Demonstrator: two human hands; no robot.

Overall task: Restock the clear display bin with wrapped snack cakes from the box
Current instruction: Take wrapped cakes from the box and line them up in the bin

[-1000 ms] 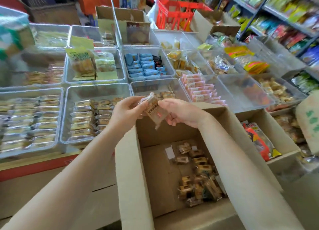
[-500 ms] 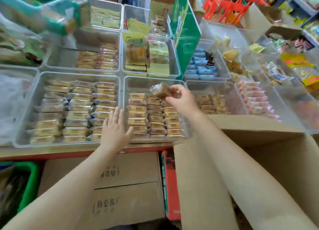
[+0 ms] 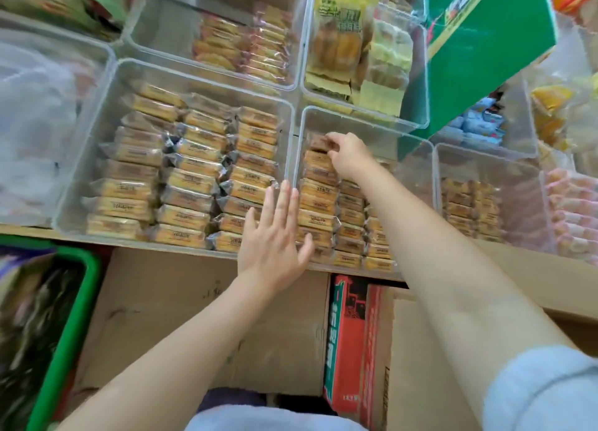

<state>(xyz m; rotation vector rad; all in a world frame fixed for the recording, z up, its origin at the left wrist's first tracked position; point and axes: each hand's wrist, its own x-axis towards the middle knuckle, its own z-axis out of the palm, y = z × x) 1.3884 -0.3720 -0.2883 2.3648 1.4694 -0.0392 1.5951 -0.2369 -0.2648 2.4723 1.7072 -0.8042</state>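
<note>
A clear display bin (image 3: pixel 365 123) in the middle holds rows of wrapped snack cakes (image 3: pixel 318 204). My right hand (image 3: pixel 348 155) reaches into it and pinches one brown wrapped snack cake (image 3: pixel 318 143) at the far end of the left row. My left hand (image 3: pixel 275 236) is flat with straight fingers over the near edge where this bin meets the bin to its left. The cardboard box (image 3: pixel 437 349) shows only as a flap at the lower right under my right arm.
A fuller clear bin (image 3: pixel 106 106) of similar cakes sits to the left, and other snack bins (image 3: pixel 485 162) surround these. A green box (image 3: pixel 485 51) leans at the upper right. Below the shelf are a brown carton (image 3: pixel 181 317), a red carton (image 3: pixel 352 349) and a green basket (image 3: pixel 74 317).
The view swung left and closer to the bins. My right hand carried the cake from over the box into the bin and lowered it onto the row. My left hand let go and moved to the bin edge.
</note>
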